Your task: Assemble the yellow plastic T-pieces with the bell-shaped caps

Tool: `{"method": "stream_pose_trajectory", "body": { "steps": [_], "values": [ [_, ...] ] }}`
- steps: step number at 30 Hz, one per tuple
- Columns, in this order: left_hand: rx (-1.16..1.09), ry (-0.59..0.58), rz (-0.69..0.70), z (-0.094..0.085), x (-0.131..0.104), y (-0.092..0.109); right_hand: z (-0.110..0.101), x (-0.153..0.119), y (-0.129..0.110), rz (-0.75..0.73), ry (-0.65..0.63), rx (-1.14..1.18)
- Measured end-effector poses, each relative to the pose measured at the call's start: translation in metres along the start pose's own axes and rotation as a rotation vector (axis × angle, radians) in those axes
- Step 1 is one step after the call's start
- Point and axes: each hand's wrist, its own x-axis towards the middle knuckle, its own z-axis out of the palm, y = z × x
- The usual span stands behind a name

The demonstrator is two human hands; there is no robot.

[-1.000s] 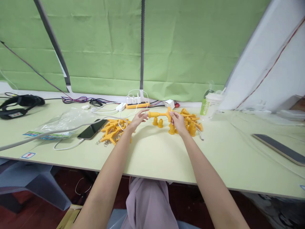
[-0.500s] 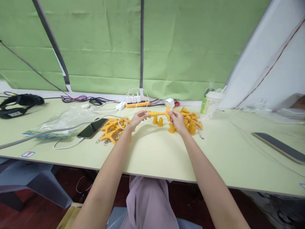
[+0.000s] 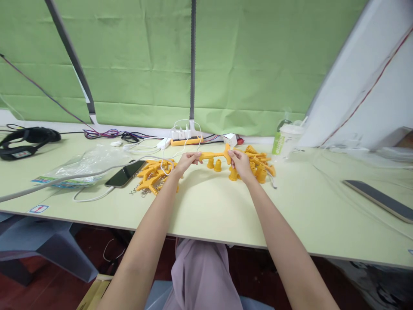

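The power strip (image 3: 187, 141) sits on the table (image 3: 209, 211), the curtain (image 3: 258, 69) behind it. In front of the strip, rightward, is the handle (image 3: 214, 154) — between left hand (image 3: 190, 161) and right hand (image 3: 241, 164). Left-front of it: the chained parts (image 3: 150, 183), then phone (image 3: 125, 175), bag (image 3: 90, 165), headset (image 3: 30, 140). Right-front: the caps (image 3: 260, 175) — farther right, the cup (image 3: 288, 142).

Both bare forearms reach from the near side toward the far side, slanting inward; the left forearm (image 3: 148, 232) leans to the right, the right forearm (image 3: 284, 228) to the left. The left hand (image 3: 188, 162) and the right hand (image 3: 240, 163) face each other, apart and about level; the left hand's fingers point right, drawn together in a grip; the right hand's thumb and fingers pinch, pointing left and far.
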Motion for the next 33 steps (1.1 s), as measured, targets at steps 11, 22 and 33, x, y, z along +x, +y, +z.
{"method": "stream_pose_trajectory", "body": {
  "steps": [11, 22, 33],
  "values": [
    [0.0, 0.036, -0.069, -0.001, 0.0019, -0.0035, 0.0008, -0.0016, 0.0005, 0.001, -0.019, -0.004],
    [-0.002, 0.032, -0.058, 0.0, 0.0009, -0.0017, 0.0015, -0.0018, -0.0022, 0.008, -0.01, -0.01],
    [0.008, 0.034, -0.059, 0.001, 0.0004, -0.0004, 0.0006, -0.0018, -0.0006, -0.003, -0.024, -0.01]
  ]
}}
